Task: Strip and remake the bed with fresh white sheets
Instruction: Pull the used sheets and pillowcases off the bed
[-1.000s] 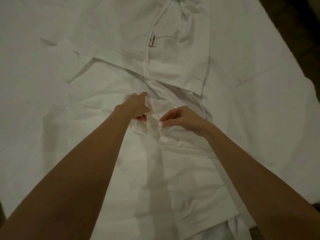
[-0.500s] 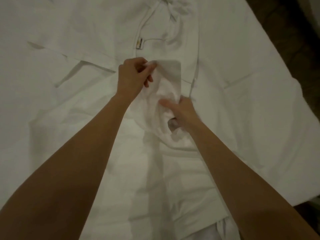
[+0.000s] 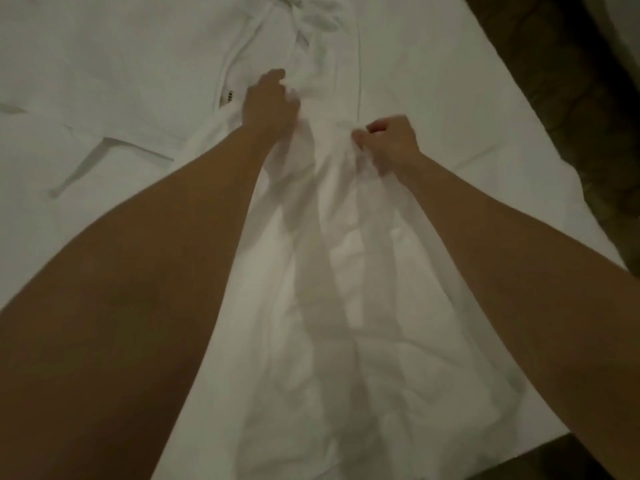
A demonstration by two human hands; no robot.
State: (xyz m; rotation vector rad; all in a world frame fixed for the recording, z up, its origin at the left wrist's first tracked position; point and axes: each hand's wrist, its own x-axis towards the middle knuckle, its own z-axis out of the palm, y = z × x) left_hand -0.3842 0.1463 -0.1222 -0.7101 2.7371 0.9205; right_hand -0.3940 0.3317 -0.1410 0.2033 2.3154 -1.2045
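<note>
Spreading apart since earlier, left hand (image 3: 268, 105), right hand (image 3: 393, 140), sheet (image 3: 332, 237)

Showing only a narrow strip of room around the bed's white expanse. Running down the right edge, a dark floor (image 3: 568, 109), brownish and faintly patterned with rounded shapes, though too dim and blurred for telling carpet from tile. Appearing again as a dark wedge at the bottom right corner. Lying under low, warm, uneven lighting, with soft shadows falling across the scene. Showing no walls or windows in view from this angle.
</note>
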